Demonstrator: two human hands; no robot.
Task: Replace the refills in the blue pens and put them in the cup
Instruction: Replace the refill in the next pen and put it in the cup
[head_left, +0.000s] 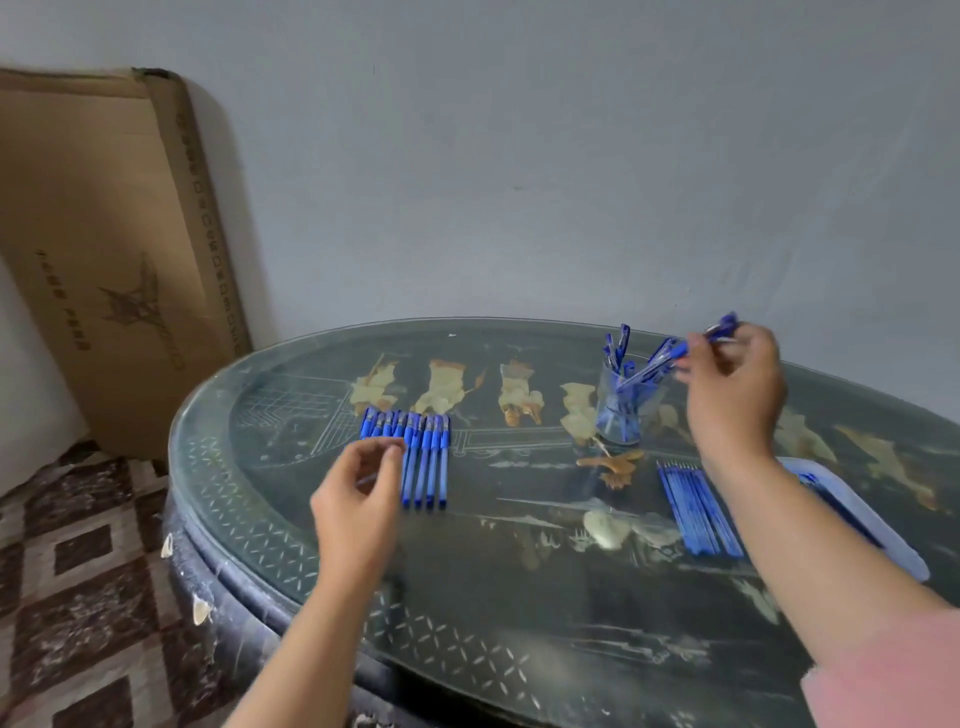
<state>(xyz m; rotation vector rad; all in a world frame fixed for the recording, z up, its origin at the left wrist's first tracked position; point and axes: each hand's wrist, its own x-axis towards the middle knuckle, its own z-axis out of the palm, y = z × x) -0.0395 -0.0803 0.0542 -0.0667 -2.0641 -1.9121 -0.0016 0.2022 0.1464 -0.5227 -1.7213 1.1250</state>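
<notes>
The round dark table (519, 571) has a glass top over pale inlaid figures. Taking its middle as the dial's centre, a neat row of capped blue pens (423, 457) lies at 9 o'clock. A clear cup (623, 415) holding more pens stands at 1 o'clock. A row of blue refills (698, 512) lies at 3 o'clock, with a pale tray (893, 540) just beyond, near the rim.

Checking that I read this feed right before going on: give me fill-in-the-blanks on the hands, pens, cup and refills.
1. The right hand holds a blue ____ near the cup.
2. The pen row lies beside the person's ____.
3. The refills lie flat on the ____.
Missing: pen; left hand; table.
</notes>
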